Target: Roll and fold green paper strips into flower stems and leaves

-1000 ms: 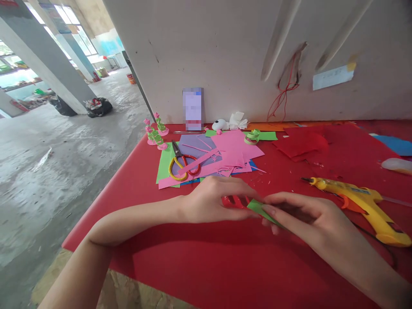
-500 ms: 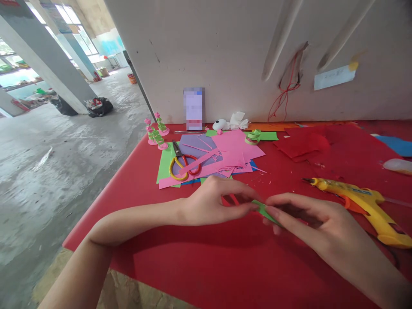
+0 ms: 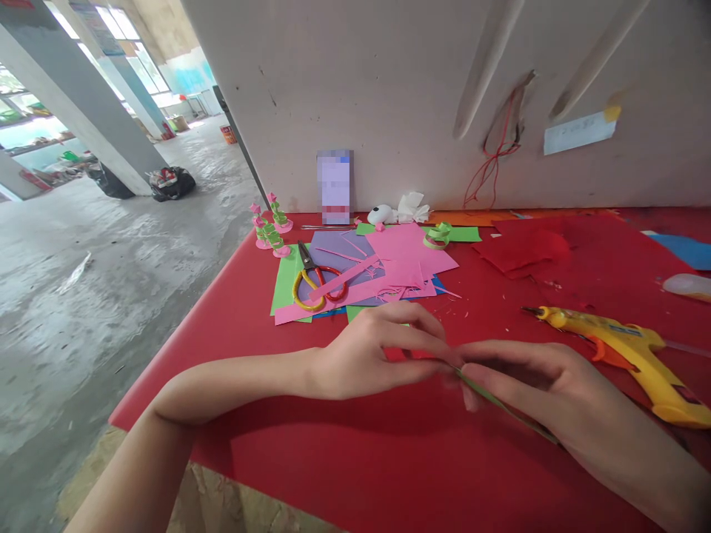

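Note:
A narrow green paper strip (image 3: 489,395) is stretched between my two hands above the red table, seen nearly edge-on. My left hand (image 3: 383,352) pinches its left end between thumb and fingertips. Close beside it, my right hand (image 3: 533,381) grips the strip between thumb and fingers, and the strip's tail runs down along the right thumb toward the wrist. The fingertips of both hands almost meet. Beyond my left hand lie scissors (image 3: 319,285) with yellow and red handles, on sheets of pink paper (image 3: 411,252) and purple paper (image 3: 333,248).
A yellow hot glue gun (image 3: 616,333) lies right of my right hand. Small pink-and-green paper flowers (image 3: 269,233) stand at the table's left edge. A phone (image 3: 335,186) leans on the wall, and a curled green strip (image 3: 438,235) rests on the papers. Red sheets (image 3: 525,244) lie behind.
The green strip has turned from showing its flat face to nearly edge-on, with more of its tail visible along my right thumb. Both hands have shifted only slightly.

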Motion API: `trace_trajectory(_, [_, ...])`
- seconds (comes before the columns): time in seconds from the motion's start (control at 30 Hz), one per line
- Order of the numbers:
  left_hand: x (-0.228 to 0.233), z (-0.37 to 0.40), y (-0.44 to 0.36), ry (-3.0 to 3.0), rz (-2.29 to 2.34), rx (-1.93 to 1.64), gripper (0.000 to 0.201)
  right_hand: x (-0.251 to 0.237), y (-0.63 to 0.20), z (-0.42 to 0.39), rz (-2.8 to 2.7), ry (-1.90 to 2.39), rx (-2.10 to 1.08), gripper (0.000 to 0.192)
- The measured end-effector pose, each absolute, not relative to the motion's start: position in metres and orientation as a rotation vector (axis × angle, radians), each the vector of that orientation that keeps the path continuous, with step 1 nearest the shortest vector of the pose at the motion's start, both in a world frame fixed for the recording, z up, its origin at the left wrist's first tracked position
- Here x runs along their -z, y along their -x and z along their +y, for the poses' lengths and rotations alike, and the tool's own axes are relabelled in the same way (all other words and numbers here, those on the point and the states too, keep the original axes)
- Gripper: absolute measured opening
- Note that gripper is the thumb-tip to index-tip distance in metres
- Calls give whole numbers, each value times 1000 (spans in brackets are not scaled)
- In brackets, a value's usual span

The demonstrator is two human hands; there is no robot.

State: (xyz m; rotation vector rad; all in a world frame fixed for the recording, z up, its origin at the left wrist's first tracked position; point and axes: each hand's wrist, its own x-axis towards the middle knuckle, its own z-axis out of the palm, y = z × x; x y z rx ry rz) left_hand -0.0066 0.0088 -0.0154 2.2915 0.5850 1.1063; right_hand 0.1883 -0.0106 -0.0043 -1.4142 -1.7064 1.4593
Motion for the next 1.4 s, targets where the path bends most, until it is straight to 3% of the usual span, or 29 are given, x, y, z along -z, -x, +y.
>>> trace_trajectory(0.27, [16,7,6,-2300,643,-1112,14,6,-189,-13,-1655,1449,-1491,51])
trace_trajectory(0.73, [11,2,6,-2252,702,-1098,10,8,-186,-16,-1663,1367,-1565,30])
trace_trajectory(0.93, [7,2,7,-2236,735,-1065,11,7,-188,-15,-1709,1356,-1599,40])
trace_trajectory(1.4, [6,2,6,-2113,806,-1005,9,4,-187,-15,-1710,1312,-1627,41])
